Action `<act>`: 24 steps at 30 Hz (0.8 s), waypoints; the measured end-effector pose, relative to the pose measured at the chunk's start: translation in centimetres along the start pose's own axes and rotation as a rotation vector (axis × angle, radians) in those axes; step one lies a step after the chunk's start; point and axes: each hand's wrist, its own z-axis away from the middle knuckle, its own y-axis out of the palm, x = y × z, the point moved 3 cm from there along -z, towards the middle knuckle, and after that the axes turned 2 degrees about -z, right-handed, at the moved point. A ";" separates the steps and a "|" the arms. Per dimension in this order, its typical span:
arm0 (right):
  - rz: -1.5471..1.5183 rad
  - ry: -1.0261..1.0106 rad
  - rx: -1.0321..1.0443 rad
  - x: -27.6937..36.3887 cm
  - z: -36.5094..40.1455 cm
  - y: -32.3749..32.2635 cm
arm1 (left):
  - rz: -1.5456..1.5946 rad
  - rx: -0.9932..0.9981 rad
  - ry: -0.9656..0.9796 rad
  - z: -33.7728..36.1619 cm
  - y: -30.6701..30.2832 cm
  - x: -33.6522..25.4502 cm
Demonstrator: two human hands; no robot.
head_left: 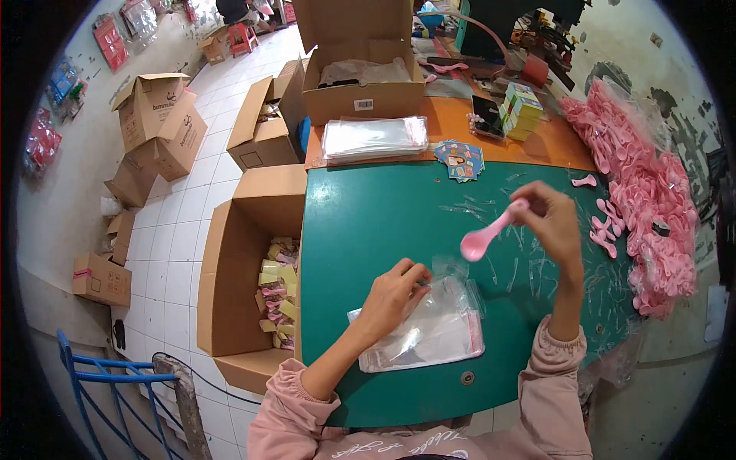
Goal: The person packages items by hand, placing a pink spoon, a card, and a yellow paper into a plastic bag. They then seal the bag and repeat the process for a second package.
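Note:
My right hand (546, 218) is raised over the green table (368, 230), its fingers closed on the handle of a pink spoon (477, 244). The spoon's bowl hangs down to the left. On a stack of clear plastic bags (414, 341) near the table's front lies my left hand (395, 299), fingers curled and closed at the upper edge of a clear plastic bag (452, 295). That bag's top stands up a little beside the fingertips. Spoon and bag are apart.
Loose pink spoons (604, 226) lie right, beside a big heap of pink spoons (652, 199). Clear plastic strips (510, 272) are scattered about. An open carton (230, 284) with packed items stands left. Behind are cards (461, 159), more bags (374, 138) and a brown box (364, 100).

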 end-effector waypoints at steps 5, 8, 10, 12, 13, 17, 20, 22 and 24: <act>0.000 0.019 0.210 1.2 1.1 3.1 | 0.136 0.114 -0.082 0.0 0.0 0.4; 0.051 0.007 0.223 2.0 1.5 3.3 | 0.214 0.175 -0.160 0.1 0.1 0.5; 0.055 -0.037 0.164 2.6 1.7 3.2 | 0.219 0.198 -0.178 0.1 0.0 0.6; 0.049 -0.021 0.065 3.9 2.0 2.8 | 0.235 0.197 -0.160 0.2 0.0 0.8; 0.047 -0.013 0.017 4.4 2.2 2.5 | 0.244 0.195 -0.151 0.2 0.0 0.9; -0.010 -0.041 0.146 4.6 2.7 2.8 | 0.274 0.276 -0.140 0.3 -0.5 0.1; 0.033 -0.054 0.265 3.4 2.6 3.9 | 0.292 0.459 -0.135 0.0 -1.3 -0.9; 0.085 -0.066 0.346 2.7 2.2 4.6 | 0.353 0.574 -0.061 0.1 -1.4 -0.7; 0.149 -0.107 0.338 1.8 1.9 5.2 | 0.458 0.622 -0.091 0.3 -1.3 0.1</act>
